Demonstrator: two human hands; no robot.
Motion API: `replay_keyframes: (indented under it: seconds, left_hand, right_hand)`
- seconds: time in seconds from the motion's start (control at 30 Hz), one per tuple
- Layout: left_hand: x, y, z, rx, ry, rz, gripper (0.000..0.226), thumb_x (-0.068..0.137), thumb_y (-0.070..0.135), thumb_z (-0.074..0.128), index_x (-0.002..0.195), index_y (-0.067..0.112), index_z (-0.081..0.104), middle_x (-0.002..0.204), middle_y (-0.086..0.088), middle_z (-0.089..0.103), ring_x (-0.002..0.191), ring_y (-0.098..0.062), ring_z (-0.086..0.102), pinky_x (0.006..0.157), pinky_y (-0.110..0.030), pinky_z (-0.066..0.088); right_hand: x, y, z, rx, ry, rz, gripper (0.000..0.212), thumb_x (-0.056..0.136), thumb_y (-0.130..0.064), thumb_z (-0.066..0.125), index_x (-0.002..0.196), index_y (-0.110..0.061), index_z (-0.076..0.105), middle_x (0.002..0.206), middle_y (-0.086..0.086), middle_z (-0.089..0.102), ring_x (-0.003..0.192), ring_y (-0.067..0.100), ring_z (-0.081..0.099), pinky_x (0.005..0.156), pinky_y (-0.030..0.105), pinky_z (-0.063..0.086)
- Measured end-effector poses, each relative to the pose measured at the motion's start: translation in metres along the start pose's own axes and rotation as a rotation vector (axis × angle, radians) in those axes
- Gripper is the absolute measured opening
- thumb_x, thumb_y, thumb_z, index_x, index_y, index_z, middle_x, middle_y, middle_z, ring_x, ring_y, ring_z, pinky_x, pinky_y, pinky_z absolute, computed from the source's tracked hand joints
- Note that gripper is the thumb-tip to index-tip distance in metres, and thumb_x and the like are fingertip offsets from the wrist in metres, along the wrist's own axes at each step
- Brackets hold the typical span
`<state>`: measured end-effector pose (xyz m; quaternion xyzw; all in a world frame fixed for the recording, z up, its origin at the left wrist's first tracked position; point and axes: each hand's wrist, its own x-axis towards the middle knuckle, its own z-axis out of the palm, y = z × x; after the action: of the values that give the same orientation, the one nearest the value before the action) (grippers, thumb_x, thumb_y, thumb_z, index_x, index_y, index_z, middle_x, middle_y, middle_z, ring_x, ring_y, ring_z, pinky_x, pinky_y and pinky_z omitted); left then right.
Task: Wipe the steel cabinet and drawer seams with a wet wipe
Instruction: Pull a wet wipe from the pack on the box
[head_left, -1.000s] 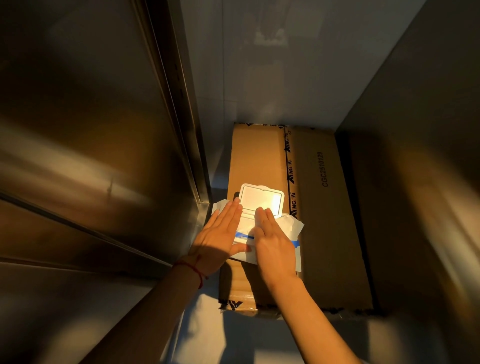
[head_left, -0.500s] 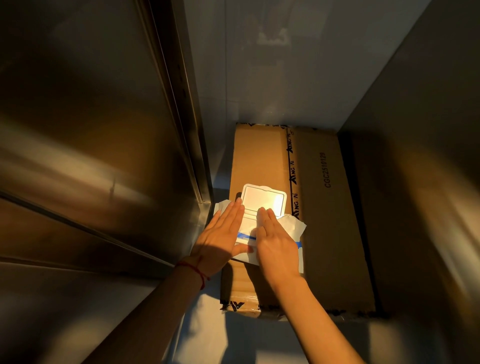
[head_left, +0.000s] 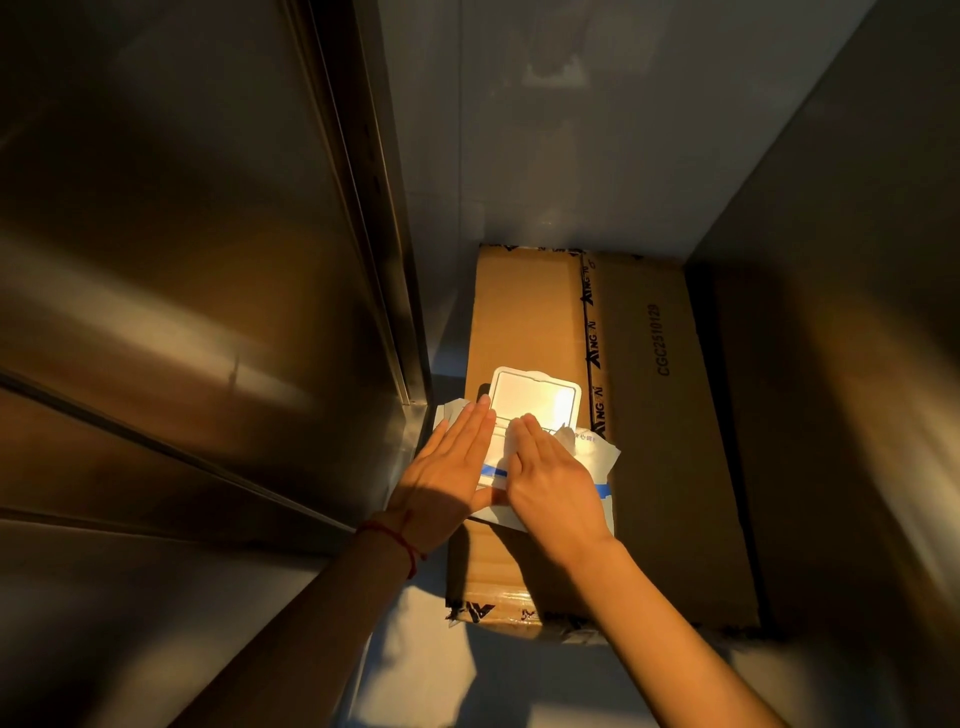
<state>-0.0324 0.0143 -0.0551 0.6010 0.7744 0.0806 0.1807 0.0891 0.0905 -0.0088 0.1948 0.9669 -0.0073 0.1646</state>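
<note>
Wet-wipe pack (head_left: 524, 457) lies flat on top of the cardboard box (head_left: 665, 467), near the box's left edge. Taken from the box centre, the pack sits at about 9 o'clock. Its hinged lid (head_left: 535, 402) stands flipped up at the pack's 12 o'clock end, so the dispensing slot below it is exposed. Whether a wipe already protrudes I cannot tell; the fingertips cover that spot.

Left hand (head_left: 447, 478): flat, fingers straight and together, palm down on the pack's left side, around 9 o'clock of the pack. Likely reason: it pins the soft pack so it does not lift when a sheet is drawn.

Right hand (head_left: 550, 483): also palm down on the pack, fingers fairly straight and reaching toward the slot just under the lid, at roughly 12 o'clock of the hand. No pinch is visible, so nothing is held yet as far as I can see.

Steel cabinet (head_left: 182, 312) fills the left of the view, at 9 o'clock from the pack. A vertical seam (head_left: 363, 208) runs down its edge and a slanted drawer seam (head_left: 156, 436) crosses the panel lower down. Both are well apart from the hands.

Judgement: task at the very start, wipe not yet pulled, no seam wiped. The box probably serves as a handy stand beside the cabinet. A red string (head_left: 400, 543) circles the left wrist.
</note>
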Motion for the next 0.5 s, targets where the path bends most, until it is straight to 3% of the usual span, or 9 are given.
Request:
replay_keyframes:
  seconds: [0.2, 0.33, 0.43, 0.5]
  left_hand:
    - [-0.001, 0.0, 0.001, -0.001, 0.024, 0.011, 0.081, 0.088, 0.054, 0.043, 0.13, 0.02, -0.018, 0.151, -0.009, -0.017, 0.142, -0.021, -0.011, 0.104, -0.022, -0.019]
    - [-0.001, -0.002, 0.003, 0.027, 0.025, 0.022, 0.081, 0.088, 0.057, 0.039, 0.129, 0.02, -0.02, 0.141, -0.003, -0.027, 0.141, -0.019, -0.014, 0.104, -0.023, -0.02]
    - [0.0, -0.001, 0.002, -0.03, 0.041, 0.029, 0.079, 0.089, 0.052, 0.045, 0.132, 0.02, -0.013, 0.148, -0.007, -0.017, 0.142, -0.023, -0.009, 0.105, -0.024, -0.018]
    - [-0.001, 0.001, -0.002, -0.013, 0.042, 0.042, 0.079, 0.088, 0.049, 0.049, 0.134, 0.019, -0.008, 0.151, -0.009, -0.01, 0.142, -0.026, -0.005, 0.107, -0.026, -0.016]
  right_hand:
    - [0.0, 0.005, 0.002, -0.063, 0.0, -0.03, 0.056, 0.095, -0.016, 0.051, 0.143, 0.001, 0.027, 0.153, 0.022, 0.016, 0.142, 0.037, 0.013, 0.111, 0.043, 0.026]
    - [-0.004, 0.004, -0.01, -0.089, 0.053, 0.029, 0.055, 0.085, -0.024, 0.068, 0.131, -0.002, 0.048, 0.142, 0.021, 0.04, 0.135, 0.034, 0.035, 0.103, 0.039, 0.038]
    - [-0.005, 0.004, -0.002, -0.029, 0.01, -0.02, 0.053, 0.096, -0.016, 0.048, 0.142, 0.001, 0.027, 0.151, 0.023, 0.019, 0.142, 0.037, 0.012, 0.112, 0.045, 0.02]
    - [-0.005, 0.006, -0.002, -0.017, -0.004, -0.018, 0.052, 0.098, -0.013, 0.042, 0.143, 0.003, 0.022, 0.153, 0.023, 0.012, 0.142, 0.038, 0.006, 0.114, 0.045, 0.014]
